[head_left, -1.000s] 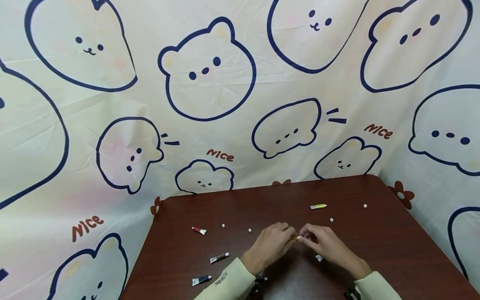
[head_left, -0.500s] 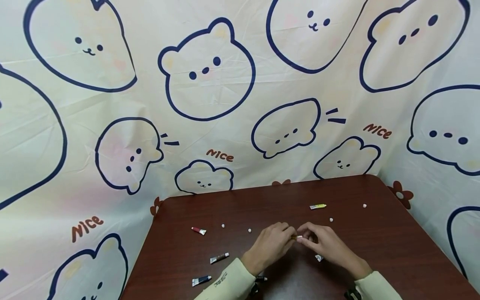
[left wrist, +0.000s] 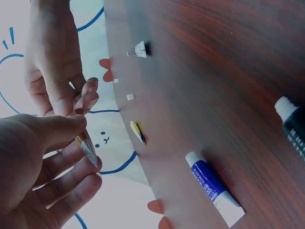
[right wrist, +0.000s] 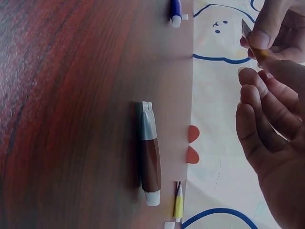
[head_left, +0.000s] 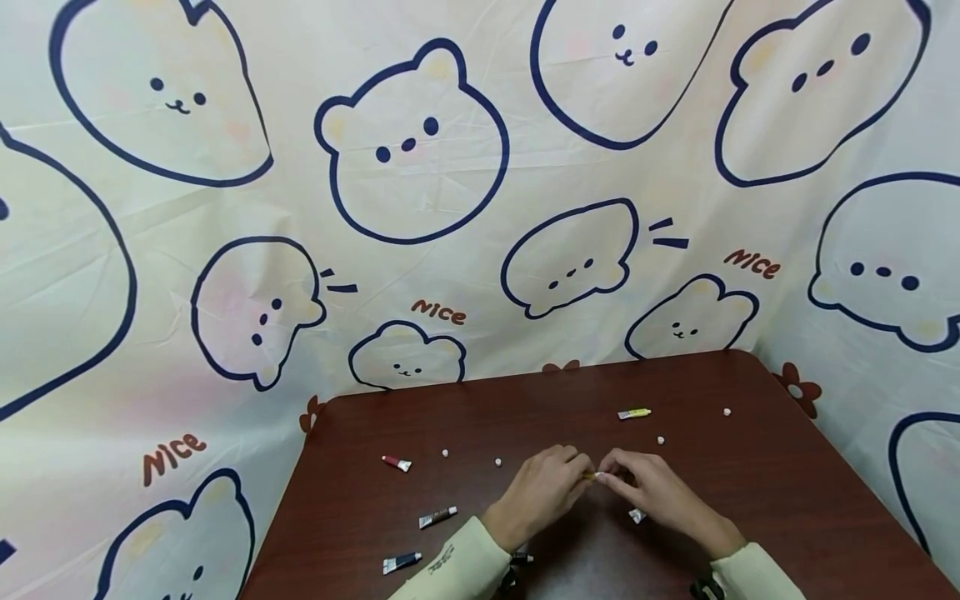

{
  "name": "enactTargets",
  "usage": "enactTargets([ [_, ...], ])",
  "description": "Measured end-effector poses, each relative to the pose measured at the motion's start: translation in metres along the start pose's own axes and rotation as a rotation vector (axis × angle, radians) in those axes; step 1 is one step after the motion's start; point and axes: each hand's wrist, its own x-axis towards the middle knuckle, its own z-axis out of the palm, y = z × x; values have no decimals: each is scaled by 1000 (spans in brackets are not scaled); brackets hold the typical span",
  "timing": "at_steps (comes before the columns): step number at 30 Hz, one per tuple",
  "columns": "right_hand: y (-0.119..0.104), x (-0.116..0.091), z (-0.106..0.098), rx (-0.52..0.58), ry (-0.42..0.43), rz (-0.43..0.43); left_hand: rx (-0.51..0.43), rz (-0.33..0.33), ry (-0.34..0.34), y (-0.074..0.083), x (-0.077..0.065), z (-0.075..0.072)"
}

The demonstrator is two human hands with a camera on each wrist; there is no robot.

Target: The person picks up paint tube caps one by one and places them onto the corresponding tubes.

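Note:
Over the middle of the table, my left hand (head_left: 542,490) pinches a small ochre paint tube (left wrist: 86,145) between thumb and fingers. The tube's crimped silver end points back past the left fingers in the left wrist view. My right hand (head_left: 660,492) pinches the small white end (head_left: 598,475) of that tube, so the hands nearly meet. Fingertips hide most of this white end, and whether it is a cap or a bare nozzle I cannot tell. Beneath the right hand lies another tube (head_left: 637,516), mostly covered in the head view.
On the left lie a red tube (head_left: 396,463), a dark brown tube (head_left: 438,517) and a dark blue tube (head_left: 402,563). A black tube (head_left: 522,558) is partly behind the left sleeve. A yellow tube (head_left: 634,414) and several white caps (head_left: 661,440) lie farther back.
The right fingertips shift slightly at the tube's white end; more of it showed half a second ago. The left hand keeps its place, and the head view drifts a little.

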Motion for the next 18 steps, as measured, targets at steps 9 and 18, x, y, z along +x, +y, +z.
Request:
enactTargets([
  [9, 1, 1, 1, -9, -1, 35, -6, 8, 15, 1, 1, -2],
  [18, 0, -1, 0, 18, 4, -18, -14, 7, 21, -1, 1, 1],
])
